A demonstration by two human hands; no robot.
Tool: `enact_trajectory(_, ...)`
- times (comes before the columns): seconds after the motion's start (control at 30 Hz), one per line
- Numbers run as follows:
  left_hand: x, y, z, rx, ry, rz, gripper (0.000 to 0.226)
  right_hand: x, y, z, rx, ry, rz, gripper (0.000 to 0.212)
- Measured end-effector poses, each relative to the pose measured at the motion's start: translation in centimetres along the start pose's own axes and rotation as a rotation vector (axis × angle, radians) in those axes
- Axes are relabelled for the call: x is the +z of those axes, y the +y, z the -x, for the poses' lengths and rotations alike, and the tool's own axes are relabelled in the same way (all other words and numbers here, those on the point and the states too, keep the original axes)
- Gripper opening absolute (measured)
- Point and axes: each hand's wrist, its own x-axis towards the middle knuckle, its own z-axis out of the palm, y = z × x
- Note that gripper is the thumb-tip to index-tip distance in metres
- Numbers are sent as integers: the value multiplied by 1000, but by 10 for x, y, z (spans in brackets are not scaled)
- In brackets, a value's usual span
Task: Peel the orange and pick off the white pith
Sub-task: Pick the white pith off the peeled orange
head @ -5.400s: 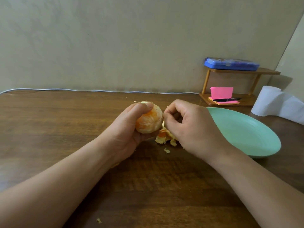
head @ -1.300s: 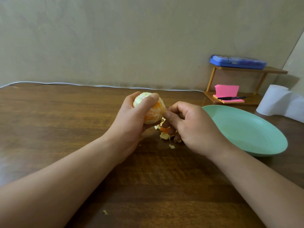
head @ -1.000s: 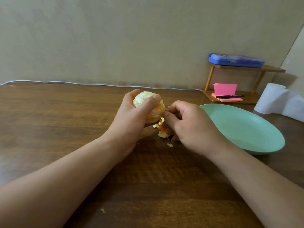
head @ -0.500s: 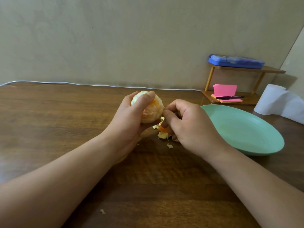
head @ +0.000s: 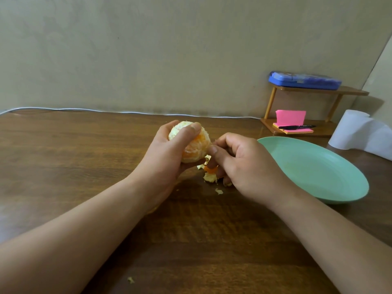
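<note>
Since a second ago your left hand (head: 169, 153) rolled the orange (head: 194, 145) slightly, gripping it above the counter (head: 74, 158). Right hand (head: 239, 164) pinched at its side, contents hidden. Soft, juicy: hold lightly, pick pith edges.

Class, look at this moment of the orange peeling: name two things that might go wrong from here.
1. The left hand grips the peeled orange tightly; squeezing may burst segments.
2. Peel scraps lie on the wooden table, not on the green plate; juice may mark the wood.

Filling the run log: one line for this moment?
left hand: holds peeled orange | right hand: pinching pith at its side | scraps: on table | plate: empty
</note>
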Motion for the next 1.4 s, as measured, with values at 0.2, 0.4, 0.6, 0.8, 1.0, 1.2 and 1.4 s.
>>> enact_trajectory(0.2,1,-1,2,18,6,-60,82,2,0,0,-1,2,-1,15)
enact_trajectory(0.4,3,0,3,17,13,-43,80,3,0,1,-17,48,-24,17)
enact_trajectory(0.6,2,1,1,-11,22,37,81,3,-1,0,-21,7,-36,14)
enact_trajectory(0.8,2,1,1,-12,19,48,73,1,-2,-1,19,-26,-99,10)
enact_trajectory(1.0,4,2,3,-48,13,76,62,3,-1,0,-8,17,-51,10)
enact_trajectory(1.2,6,6,4,-132,-10,214,39,3,-3,1,-3,31,-94,13)
enact_trajectory(1.4,5,8,4,-139,-23,225,36,1,-3,2,-20,9,-116,8)
